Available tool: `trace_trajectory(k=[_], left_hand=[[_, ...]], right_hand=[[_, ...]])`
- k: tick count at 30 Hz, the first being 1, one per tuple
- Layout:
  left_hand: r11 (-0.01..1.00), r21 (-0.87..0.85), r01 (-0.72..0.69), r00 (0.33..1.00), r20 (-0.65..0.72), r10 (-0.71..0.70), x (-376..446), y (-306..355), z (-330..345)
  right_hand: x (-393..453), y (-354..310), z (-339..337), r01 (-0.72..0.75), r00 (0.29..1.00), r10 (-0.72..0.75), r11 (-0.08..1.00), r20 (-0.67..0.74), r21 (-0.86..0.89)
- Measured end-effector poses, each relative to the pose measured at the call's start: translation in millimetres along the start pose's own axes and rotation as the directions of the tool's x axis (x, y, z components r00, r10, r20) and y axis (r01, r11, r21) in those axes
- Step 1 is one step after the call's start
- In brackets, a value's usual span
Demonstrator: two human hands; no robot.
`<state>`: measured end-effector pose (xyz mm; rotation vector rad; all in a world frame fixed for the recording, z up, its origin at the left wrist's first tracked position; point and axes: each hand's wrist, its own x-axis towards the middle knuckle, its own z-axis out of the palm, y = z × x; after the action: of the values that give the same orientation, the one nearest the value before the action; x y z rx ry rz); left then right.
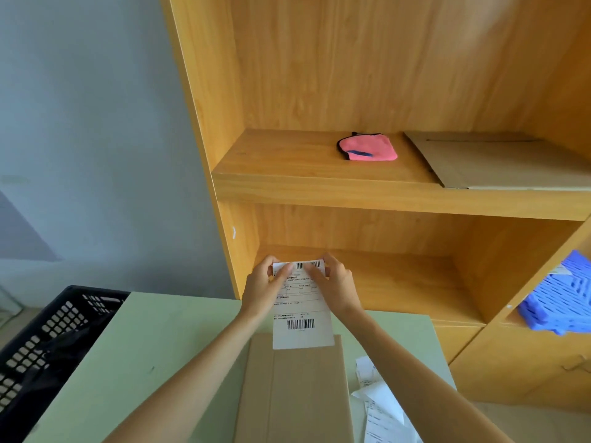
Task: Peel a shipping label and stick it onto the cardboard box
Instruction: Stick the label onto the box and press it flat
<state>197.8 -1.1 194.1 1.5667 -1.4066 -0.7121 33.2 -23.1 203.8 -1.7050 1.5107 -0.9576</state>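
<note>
Head view takes in a tall wooden shelf unit [383, 193] behind a pale green table [153, 356]. On the unit's upper shelf a flattened cardboard sheet [499, 161] lies at the right end, with a pink cloth [367, 148] near the middle. A black perforated crate [48, 350] stands against the table's left edge, and a blue slotted basket [559, 298] sits in a side compartment at the far right. The cardboard box [297, 391] lies flat on the table toward its near edge, between the two forearms, with loose white paper strips [380, 401] just beside it at the table's right edge. The shipping label [302, 310] is held upright in the air above the box's far edge, its lower edge overlapping the box in the view; whether it touches cannot be told. The left hand [262, 289] and right hand [335, 282] both pinch the label's top edge, thumb and fingers clamped on the paper at the upper corners.
</note>
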Motion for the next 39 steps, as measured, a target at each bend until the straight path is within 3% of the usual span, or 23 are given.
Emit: trace_trajectory(k=[5,18,27,32,39], left_hand=[[0.997,0.047,0.067,0.996,0.055,-0.07,-10,-35,16],[0.991,0.093,0.093,0.972,0.207,-0.111,15,-87,39],[0.97,0.206,0.13,0.945,0.272,-0.185,-19,-136,59],[0.977,0.127,0.173,0.93,0.304,-0.204,-36,-151,65],[0.95,0.284,0.133,0.924,0.312,-0.223,-39,-169,66]], right_hand=[[-7,27,25,-0.118,0.99,0.122,0.992,0.074,-0.053],[6,56,49,-0.243,0.968,0.25,0.959,0.035,-0.143],[-24,103,79,-0.391,0.904,0.419,0.891,0.087,-0.231],[-42,116,92,-0.426,0.872,0.474,0.858,0.122,-0.285],[-40,130,107,-0.457,0.836,0.534,0.804,0.125,-0.38]])
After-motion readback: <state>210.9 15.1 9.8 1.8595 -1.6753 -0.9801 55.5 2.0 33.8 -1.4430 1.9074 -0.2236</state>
